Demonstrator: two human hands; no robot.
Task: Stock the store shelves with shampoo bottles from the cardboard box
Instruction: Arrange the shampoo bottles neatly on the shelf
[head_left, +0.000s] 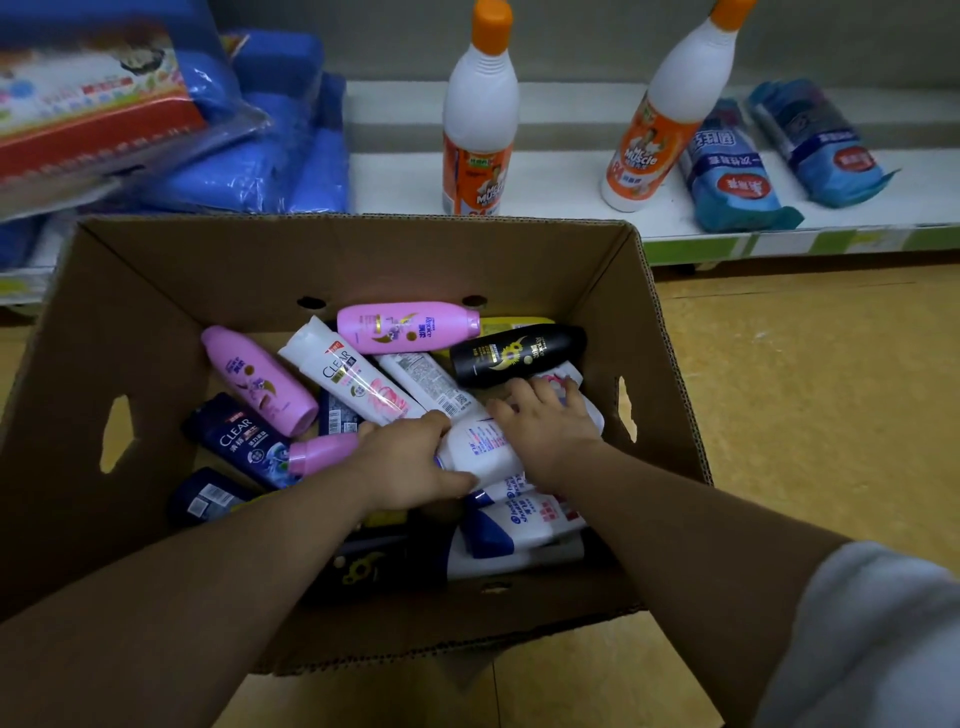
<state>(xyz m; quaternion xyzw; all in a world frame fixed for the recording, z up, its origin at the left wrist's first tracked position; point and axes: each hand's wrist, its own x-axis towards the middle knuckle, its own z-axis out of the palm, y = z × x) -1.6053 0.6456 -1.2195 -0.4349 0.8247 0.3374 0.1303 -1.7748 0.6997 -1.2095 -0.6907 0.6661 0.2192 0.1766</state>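
On the yellowish shop floor (805, 415), before a low white shelf (561, 179), stands the open cardboard box (156, 291), full of jumbled shampoo bottles (405, 327). The left hand (410, 462) curls round a white bottle (483, 447) near the box's middle. The right hand (545, 415) lies palm-down, fingers spread, over its far end; I cannot tell whether it grips. Two orange-capped cleaner bottles (480, 119) stand on the shelf.

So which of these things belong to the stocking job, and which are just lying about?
Job: cardboard box, shampoo bottles in it, white bottle the left hand grips, right hand on the bottles, shelf.
Lying about: two orange-capped cleaner bottles, blue packets, blue bundles.
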